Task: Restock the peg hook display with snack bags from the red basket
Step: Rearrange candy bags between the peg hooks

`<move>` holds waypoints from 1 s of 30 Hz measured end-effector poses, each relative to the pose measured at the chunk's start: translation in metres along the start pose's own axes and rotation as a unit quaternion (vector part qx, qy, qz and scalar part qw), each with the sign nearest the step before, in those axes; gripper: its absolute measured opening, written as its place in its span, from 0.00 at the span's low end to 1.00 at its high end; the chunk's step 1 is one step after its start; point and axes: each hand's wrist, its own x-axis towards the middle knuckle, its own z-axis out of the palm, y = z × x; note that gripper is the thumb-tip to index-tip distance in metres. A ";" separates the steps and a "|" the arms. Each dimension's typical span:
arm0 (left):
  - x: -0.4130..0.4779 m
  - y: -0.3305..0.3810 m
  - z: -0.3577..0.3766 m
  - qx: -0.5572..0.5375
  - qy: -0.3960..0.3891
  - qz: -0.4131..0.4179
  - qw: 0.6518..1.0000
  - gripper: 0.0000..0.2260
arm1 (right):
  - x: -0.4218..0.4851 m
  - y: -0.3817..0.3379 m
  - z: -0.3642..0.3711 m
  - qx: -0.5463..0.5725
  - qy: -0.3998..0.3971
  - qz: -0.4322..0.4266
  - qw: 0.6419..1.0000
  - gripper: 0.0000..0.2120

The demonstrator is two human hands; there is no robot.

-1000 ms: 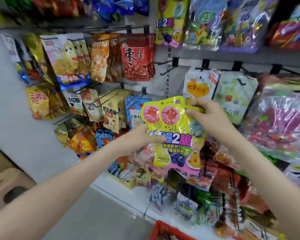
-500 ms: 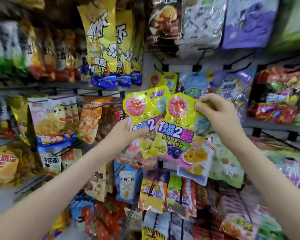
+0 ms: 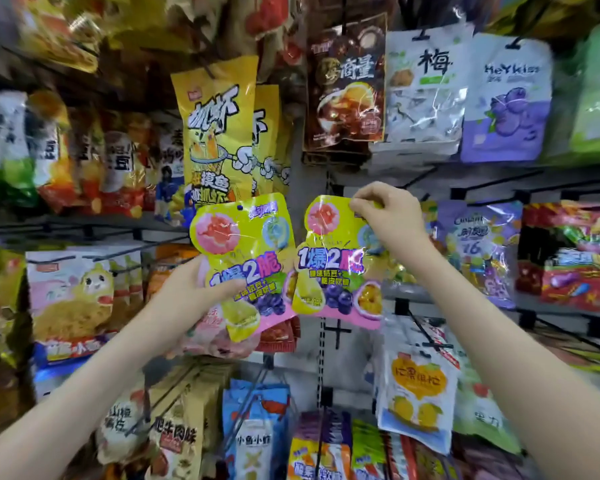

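The fingertips (image 3: 359, 202) of your right hand (image 3: 392, 223) pinch the top edge of one yellow-green candy bag (image 3: 336, 271) at frame centre. Your left hand (image 3: 191, 296) grips its twin (image 3: 246, 251) just to the left, thumb (image 3: 227, 287) across the front. Half a second ago they overlapped; now they hang edge to edge. One looks singled out, ready for a hook. The red basket is out of view.
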 end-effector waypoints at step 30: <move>-0.011 0.040 -0.042 0.008 -0.042 -0.015 0.999 0.19 | 0.063 0.040 0.067 -0.156 0.002 0.064 0.986 0.09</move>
